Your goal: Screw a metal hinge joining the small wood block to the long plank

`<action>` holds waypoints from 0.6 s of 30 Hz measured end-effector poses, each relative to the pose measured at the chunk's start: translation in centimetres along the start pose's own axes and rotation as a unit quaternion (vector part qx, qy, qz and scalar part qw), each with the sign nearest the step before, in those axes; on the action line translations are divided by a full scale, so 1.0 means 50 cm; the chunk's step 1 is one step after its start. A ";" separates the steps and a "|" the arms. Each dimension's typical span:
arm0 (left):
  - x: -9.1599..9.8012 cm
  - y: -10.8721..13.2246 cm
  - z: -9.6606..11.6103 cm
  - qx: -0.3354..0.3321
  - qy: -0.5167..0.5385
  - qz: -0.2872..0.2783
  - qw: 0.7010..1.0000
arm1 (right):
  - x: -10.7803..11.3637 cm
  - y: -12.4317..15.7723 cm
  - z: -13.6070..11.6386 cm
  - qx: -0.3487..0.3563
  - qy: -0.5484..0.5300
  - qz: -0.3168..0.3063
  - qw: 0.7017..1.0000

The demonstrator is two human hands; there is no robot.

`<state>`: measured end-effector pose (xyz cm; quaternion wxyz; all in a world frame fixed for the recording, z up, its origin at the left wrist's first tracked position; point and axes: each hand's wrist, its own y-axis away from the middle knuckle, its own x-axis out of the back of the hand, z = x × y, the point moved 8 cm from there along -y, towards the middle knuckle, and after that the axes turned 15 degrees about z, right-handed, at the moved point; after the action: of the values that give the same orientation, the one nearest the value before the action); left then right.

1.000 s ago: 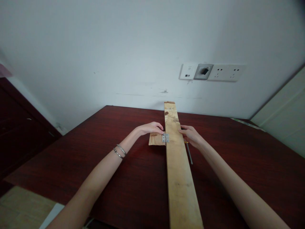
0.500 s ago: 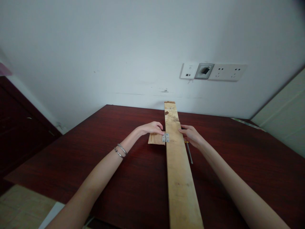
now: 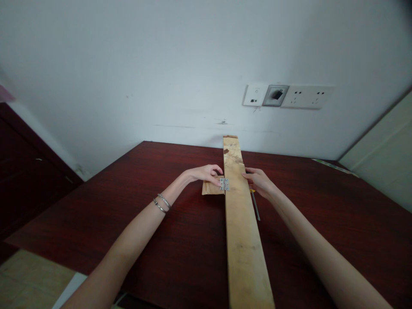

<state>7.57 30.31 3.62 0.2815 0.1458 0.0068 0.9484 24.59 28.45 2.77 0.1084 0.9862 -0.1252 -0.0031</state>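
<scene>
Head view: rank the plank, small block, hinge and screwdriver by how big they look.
1. plank, by far the largest.
2. block and screwdriver: unsure which looks larger, since the screwdriver is thin and partly hidden by the right hand.
3. hinge, smallest.

Long pale plank [image 3: 243, 231] lies flat, running away toward the wall — a small metal hinge [image 3: 224, 184] joins it to a short wood block [image 3: 210, 188] at its left edge.

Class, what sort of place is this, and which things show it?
Probably an ordinary indoor room, not a workshop: wall sockets, a dark red table, and a long plank with a small hinge.
</scene>
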 end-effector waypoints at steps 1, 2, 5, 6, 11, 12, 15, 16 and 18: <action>-0.001 0.000 -0.001 0.000 -0.003 -0.002 1.000 | 0.000 0.000 -0.001 0.000 0.000 0.001 1.000; -0.002 0.000 -0.002 0.002 -0.006 -0.003 1.000 | 0.001 0.001 -0.002 -0.001 0.000 0.003 1.000; -0.006 0.000 -0.002 0.005 -0.013 0.003 1.000 | 0.001 0.005 -0.004 -0.005 0.003 0.010 1.000; -0.007 0.000 -0.001 0.005 -0.014 0.004 1.000 | 0.000 0.006 -0.005 -0.005 0.002 0.010 1.000; -0.010 -0.001 -0.001 -0.005 -0.020 0.004 1.000 | -0.004 0.007 -0.006 -0.003 0.000 0.000 1.000; -0.009 -0.001 -0.002 -0.006 -0.026 0.004 1.000 | -0.004 0.007 -0.006 -0.003 0.000 0.001 1.000; -0.008 -0.005 -0.007 -0.007 -0.040 0.003 0.999 | -0.003 0.007 -0.006 -0.001 0.005 0.008 1.000; -0.008 -0.006 -0.008 -0.008 -0.043 0.004 0.999 | -0.003 0.007 -0.007 0.000 0.007 0.008 1.000; -0.007 -0.008 -0.010 -0.011 -0.044 0.005 0.999 | -0.004 0.008 -0.008 0.002 0.011 0.005 1.000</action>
<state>7.92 30.49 2.99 0.2787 0.1848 -0.0168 0.9423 24.32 28.20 3.23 0.1080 0.9857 -0.1291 0.0082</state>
